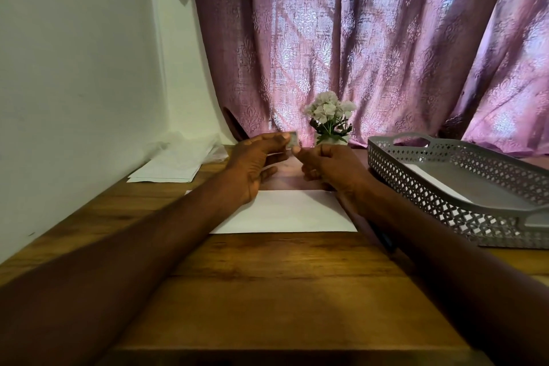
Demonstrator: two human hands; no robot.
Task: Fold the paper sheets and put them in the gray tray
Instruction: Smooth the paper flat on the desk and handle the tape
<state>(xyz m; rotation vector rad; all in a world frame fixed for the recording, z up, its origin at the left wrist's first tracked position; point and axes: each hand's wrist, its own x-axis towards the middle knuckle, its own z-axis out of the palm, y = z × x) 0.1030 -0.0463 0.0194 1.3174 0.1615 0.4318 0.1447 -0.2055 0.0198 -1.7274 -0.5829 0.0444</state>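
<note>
A white paper sheet lies flat on the wooden table in front of me. Both hands hover above its far edge. My left hand pinches a small grey rectangular object between thumb and fingers. My right hand has its fingers curled, and its fingertips meet the same object from below. The gray tray, with perforated walls, stands at the right and holds a white sheet. More paper sheets lie stacked at the back left by the wall.
A small white pot of pale flowers stands at the back of the table, just beyond my hands. A mauve patterned curtain hangs behind it. A white wall bounds the left side. Crumpled clear plastic lies on the paper stack.
</note>
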